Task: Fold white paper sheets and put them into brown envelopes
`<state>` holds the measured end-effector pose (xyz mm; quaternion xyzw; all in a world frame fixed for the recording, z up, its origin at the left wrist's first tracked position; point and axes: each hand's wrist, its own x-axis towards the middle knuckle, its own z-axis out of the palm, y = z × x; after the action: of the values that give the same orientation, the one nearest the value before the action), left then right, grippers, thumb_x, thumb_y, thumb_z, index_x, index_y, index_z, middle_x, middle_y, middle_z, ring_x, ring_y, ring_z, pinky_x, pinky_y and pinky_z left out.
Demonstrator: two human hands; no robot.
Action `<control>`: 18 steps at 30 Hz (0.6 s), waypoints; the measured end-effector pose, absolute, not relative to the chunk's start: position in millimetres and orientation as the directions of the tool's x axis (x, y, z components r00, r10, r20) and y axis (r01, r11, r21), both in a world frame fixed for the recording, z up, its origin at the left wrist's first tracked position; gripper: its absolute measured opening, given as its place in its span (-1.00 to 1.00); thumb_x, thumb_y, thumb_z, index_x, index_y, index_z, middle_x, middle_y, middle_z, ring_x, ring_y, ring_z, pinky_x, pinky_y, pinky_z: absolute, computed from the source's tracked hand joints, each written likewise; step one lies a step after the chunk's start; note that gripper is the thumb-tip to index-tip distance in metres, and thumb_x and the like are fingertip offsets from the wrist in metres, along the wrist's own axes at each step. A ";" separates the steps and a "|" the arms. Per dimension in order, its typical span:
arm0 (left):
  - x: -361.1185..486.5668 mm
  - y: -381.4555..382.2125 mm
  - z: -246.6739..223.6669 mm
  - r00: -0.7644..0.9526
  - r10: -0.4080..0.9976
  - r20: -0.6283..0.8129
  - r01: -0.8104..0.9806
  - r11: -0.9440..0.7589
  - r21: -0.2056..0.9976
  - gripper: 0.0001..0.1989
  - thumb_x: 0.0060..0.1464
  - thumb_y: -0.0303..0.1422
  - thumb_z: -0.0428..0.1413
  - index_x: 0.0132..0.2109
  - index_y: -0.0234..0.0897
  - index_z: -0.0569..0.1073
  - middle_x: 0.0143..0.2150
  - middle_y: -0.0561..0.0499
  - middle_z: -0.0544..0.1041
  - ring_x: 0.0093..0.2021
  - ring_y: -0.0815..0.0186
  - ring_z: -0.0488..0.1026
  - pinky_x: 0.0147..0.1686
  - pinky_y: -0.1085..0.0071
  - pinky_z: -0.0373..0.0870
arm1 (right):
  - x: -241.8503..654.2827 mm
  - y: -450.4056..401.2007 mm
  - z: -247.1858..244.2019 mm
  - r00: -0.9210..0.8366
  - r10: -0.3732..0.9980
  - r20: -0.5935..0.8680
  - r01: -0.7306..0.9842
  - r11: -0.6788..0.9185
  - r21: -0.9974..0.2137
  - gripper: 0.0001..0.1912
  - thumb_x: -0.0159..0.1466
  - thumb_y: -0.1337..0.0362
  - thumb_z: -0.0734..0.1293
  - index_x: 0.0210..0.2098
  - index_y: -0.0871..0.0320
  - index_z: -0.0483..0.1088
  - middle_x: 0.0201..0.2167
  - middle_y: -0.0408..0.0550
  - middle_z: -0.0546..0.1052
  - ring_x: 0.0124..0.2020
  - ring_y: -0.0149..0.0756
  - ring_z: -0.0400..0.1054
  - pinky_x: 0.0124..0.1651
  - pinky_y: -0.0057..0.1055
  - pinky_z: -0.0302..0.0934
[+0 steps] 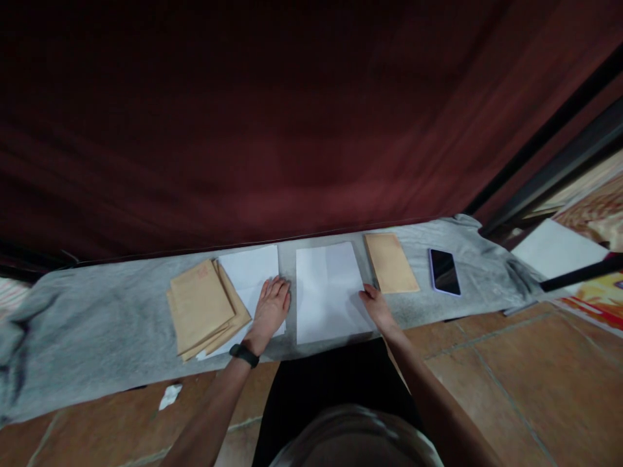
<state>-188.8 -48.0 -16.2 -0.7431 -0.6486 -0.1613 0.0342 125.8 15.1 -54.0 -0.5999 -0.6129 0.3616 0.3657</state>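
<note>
My left hand (273, 302), with a dark band on its wrist, lies flat with its fingers on the right edge of some white sheets (248, 267). Brown envelopes (202, 305) overlap the left part of those sheets in a loose stack. In front of me a creased white sheet (327, 292) rests on the grey cloth. At its right edge my right hand (374, 299) has its fingers curled together; whether they pinch the paper is too small to tell. A single brown envelope (392, 263) lies just beyond that hand.
A phone (444, 272) with a purple edge lies on the grey cloth (111, 318) at the right. Behind the cloth hangs a dark red curtain (292, 143). Dark bars (559, 143) slant at the right. A crumpled white tissue (170, 396) is on the tiled floor.
</note>
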 end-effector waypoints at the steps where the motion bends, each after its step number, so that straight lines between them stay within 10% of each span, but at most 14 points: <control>1: -184.0 -51.1 -18.5 0.086 0.947 0.310 0.966 -0.156 0.208 -0.61 0.31 -0.39 -0.10 0.19 -0.34 0.42 0.20 -0.23 0.48 0.33 0.06 0.29 0.38 -0.03 0.15 | 124.2 14.5 -53.6 -0.011 1.000 0.012 0.483 0.016 -0.875 -0.67 0.19 0.18 0.20 -0.22 0.20 0.52 -0.42 -0.02 0.58 -0.38 -0.19 0.45 -0.27 -0.31 0.35; 8: -118.8 -72.0 -33.8 0.103 0.927 0.360 0.902 -0.239 0.359 -0.52 0.37 -0.28 -0.10 0.37 -0.28 0.22 0.42 -0.21 0.24 0.45 0.10 0.09 0.38 0.02 0.18 | 114.3 -6.6 -37.9 -0.090 0.952 0.293 0.765 0.255 -0.592 -0.47 0.37 0.30 0.13 0.29 0.32 0.27 0.12 0.34 0.46 0.12 0.03 0.39 0.13 -0.01 0.32; 18: -65.8 -41.2 -35.3 0.137 0.979 0.153 0.963 -0.168 0.210 -0.38 0.27 -0.47 -0.11 0.44 -0.46 0.08 0.47 -0.31 0.11 0.50 0.06 -0.07 0.43 -0.02 -0.03 | 50.3 -6.3 -36.7 -0.441 0.846 0.301 0.691 0.534 -0.488 -0.50 0.51 0.21 0.03 0.32 0.25 0.27 0.32 0.12 0.35 0.38 -0.19 0.15 0.41 -0.11 0.06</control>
<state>-65.8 -41.2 -35.3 -0.7534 -0.6444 -0.1274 -0.0305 50.3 -6.3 -36.7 -0.4596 -0.8357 0.1483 0.2616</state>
